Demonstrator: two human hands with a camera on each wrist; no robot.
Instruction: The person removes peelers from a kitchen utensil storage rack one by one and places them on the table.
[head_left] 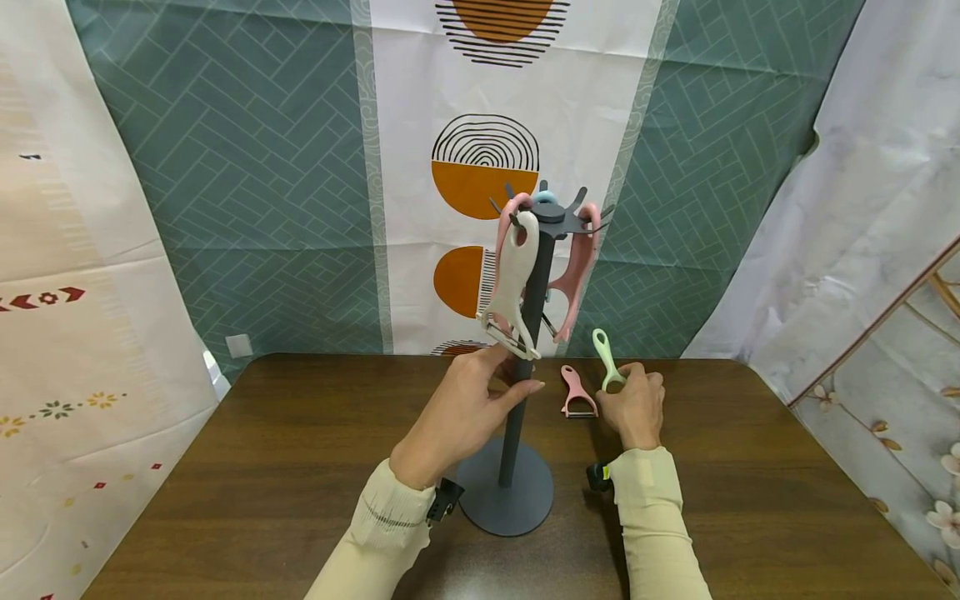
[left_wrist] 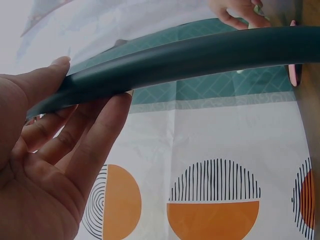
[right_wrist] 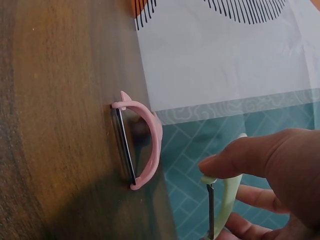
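Observation:
A dark stand with a round base point(head_left: 505, 492) holds several peelers on its top hooks, among them a white one point(head_left: 516, 271) and a pink one point(head_left: 581, 271). My left hand point(head_left: 457, 408) grips its pole point(left_wrist: 165, 60) below the white peeler, thumb on one side and fingers on the other. With thumb and fingers my right hand point(head_left: 636, 404) pinches a green peeler point(head_left: 606, 357) at its blade end, close above the table; the right wrist view shows the thumb point(right_wrist: 240, 157) on the peeler's head point(right_wrist: 229, 200). Left of it a pink peeler point(head_left: 574, 387) lies on the table.
The brown wooden table point(head_left: 300, 467) ends at a patterned cloth backdrop point(head_left: 262, 167). White curtains point(head_left: 847, 208) hang at the right, and a light patterned cloth point(head_left: 90, 333) at the left.

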